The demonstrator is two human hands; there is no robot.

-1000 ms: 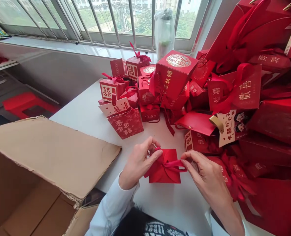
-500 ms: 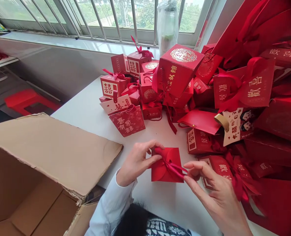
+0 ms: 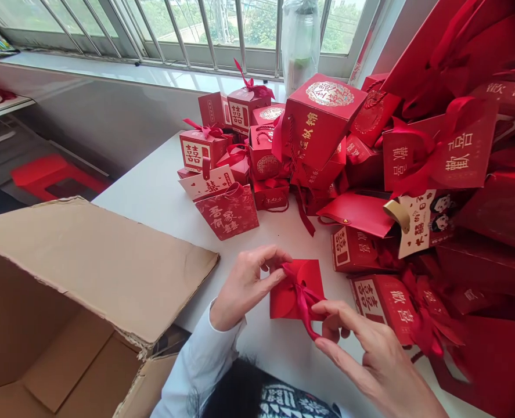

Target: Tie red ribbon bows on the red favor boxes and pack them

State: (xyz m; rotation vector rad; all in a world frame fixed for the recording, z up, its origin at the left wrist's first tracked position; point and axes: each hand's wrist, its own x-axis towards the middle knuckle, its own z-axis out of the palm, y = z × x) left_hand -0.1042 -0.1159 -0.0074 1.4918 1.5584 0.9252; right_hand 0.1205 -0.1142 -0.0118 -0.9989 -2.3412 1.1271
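Observation:
A small red gift box [image 3: 290, 299] with curved flaps lies on the white table [image 3: 152, 194] in front of me. A red ribbon [image 3: 304, 302] runs across its top. My left hand [image 3: 246, 284] pinches one end of the ribbon at the box's upper left corner. My right hand [image 3: 362, 354] pinches the other end at the box's lower right edge, pulled toward me. Both hands are closed on the ribbon.
A big pile of red gift boxes and bags [image 3: 370, 162] fills the table's right and far side. An open cardboard carton [image 3: 78, 290] stands at the left, its flap over the table edge. A plastic-wrapped bottle [image 3: 299, 43] stands on the window sill.
My right hand has drawn its ribbon end from the box's right side down toward me. The left hand stays at the upper left corner. The view has shifted slightly.

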